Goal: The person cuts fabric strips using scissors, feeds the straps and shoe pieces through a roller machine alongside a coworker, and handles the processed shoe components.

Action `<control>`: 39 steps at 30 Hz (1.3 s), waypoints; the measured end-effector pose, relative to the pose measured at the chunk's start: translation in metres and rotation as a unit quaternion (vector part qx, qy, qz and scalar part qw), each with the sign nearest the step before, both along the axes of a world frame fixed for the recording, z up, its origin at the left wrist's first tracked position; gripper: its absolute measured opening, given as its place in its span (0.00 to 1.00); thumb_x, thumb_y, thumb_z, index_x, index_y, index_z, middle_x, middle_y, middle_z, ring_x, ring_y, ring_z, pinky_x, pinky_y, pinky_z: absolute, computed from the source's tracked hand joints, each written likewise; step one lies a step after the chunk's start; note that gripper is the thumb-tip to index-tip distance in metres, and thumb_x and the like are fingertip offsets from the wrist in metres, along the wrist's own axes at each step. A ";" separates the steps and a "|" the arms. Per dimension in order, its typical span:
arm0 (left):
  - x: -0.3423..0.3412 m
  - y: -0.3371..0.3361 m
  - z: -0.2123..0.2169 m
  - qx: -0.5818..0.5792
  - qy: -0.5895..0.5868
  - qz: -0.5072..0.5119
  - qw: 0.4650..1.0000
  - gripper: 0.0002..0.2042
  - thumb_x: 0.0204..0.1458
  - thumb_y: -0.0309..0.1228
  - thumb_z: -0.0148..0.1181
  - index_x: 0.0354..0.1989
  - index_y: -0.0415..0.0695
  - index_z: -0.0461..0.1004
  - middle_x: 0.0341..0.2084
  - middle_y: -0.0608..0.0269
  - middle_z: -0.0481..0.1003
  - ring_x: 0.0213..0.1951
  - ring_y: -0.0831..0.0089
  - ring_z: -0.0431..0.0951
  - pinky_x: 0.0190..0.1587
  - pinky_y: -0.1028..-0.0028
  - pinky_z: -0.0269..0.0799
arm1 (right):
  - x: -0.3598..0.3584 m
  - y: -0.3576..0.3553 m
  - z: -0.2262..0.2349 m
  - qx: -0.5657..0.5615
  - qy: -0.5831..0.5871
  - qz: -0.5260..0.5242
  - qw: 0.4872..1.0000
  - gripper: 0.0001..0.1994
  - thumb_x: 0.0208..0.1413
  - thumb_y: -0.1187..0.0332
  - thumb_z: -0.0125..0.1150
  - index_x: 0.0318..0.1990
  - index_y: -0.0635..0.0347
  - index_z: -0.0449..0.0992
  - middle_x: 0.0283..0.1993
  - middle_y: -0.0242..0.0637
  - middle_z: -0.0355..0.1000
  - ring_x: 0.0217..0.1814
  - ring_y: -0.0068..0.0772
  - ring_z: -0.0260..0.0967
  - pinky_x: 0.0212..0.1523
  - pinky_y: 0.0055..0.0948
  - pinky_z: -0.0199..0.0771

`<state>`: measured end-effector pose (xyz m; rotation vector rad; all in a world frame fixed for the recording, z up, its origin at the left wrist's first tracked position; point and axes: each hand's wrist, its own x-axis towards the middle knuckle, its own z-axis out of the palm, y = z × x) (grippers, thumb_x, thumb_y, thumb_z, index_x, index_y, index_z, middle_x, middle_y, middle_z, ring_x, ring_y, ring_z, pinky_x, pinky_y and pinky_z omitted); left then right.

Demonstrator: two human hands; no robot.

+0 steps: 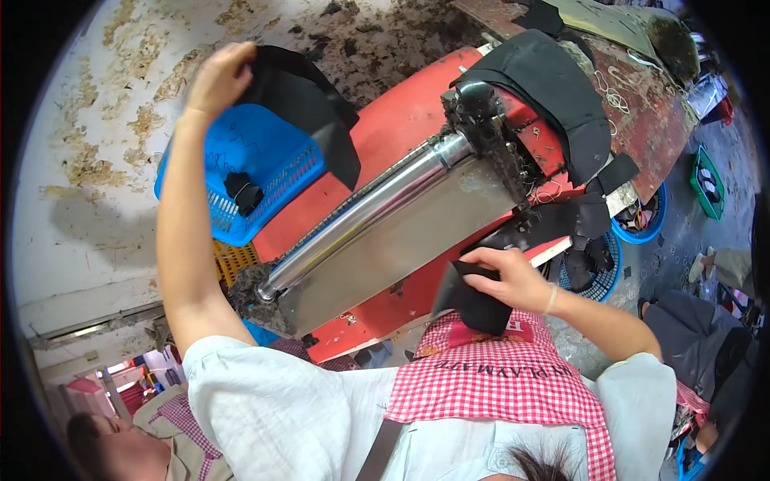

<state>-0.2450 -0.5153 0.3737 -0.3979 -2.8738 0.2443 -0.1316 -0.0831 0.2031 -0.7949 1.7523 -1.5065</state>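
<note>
L hand (218, 78) is raised up & out over the blue basket (265, 172), fingers clenched on the top edge of a black piece (309, 108) that hangs down from it, lower corner drooping past the basket's right rim toward the red machine (385, 128). Inside the basket lies one small black scrap (242, 193); a yellow crate (235, 260) shows just under the basket. R hand (513, 279) sits low, close to the red-checked apron (497, 377), thumb & fingers pinched on a 2nd black piece (473, 298), folded/curved, just at the front edge of the machine's steel plate (393, 244). A shiny roller (369, 208) runs diagonally along the plate's upper edge, w/ a dirty black head (481, 120) at its upper end. A stack of black pieces (553, 96) rests on the machine top right of the head, draped over toward a rusty table (642, 104). More black bits sit in a blue round basket (601, 272) right of the R hand. Another person (128, 437) is at lower left, below the L arm; can't tell what they're doing.
</note>
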 end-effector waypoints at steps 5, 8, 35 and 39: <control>0.044 0.087 -0.101 0.138 -0.336 -0.036 0.931 0.12 0.40 0.15 0.48 0.33 0.40 0.72 0.37 0.54 0.70 0.45 0.57 0.66 0.47 0.68 0.63 | 0.015 -0.049 -0.037 -0.041 -0.179 -0.109 0.977 0.15 0.47 0.71 0.56 0.42 0.69 0.70 0.29 0.38 0.73 0.30 0.19 0.67 0.33 0.21 0.67; 0.070 0.101 -0.145 0.280 -0.449 -0.023 0.848 0.07 0.45 0.22 0.49 0.33 0.38 0.72 0.38 0.53 0.69 0.48 0.57 0.65 0.49 0.67 0.60 | 0.022 -0.070 -0.038 -0.061 -0.140 -0.160 0.975 0.17 0.47 0.69 0.57 0.44 0.69 0.68 0.20 0.35 0.62 0.23 0.19 0.56 0.25 0.23 0.62; 0.002 -0.005 0.019 -0.037 0.078 -0.049 0.995 0.10 0.46 0.24 0.49 0.39 0.40 0.67 0.33 0.51 0.70 0.37 0.54 0.71 0.39 0.65 0.68 | -0.019 0.041 -0.018 -0.038 0.050 -0.001 0.998 0.09 0.45 0.72 0.60 0.35 0.62 0.70 0.30 0.37 0.72 0.32 0.31 0.72 0.33 0.25 0.71; 0.024 0.062 -0.067 0.107 -0.078 -0.102 0.986 0.12 0.42 0.18 0.48 0.36 0.43 0.72 0.33 0.53 0.70 0.38 0.58 0.70 0.42 0.68 0.67 | 0.000 -0.012 -0.006 0.005 -0.119 -0.059 0.991 0.14 0.45 0.71 0.60 0.40 0.67 0.70 0.31 0.39 0.73 0.34 0.25 0.72 0.35 0.21 0.70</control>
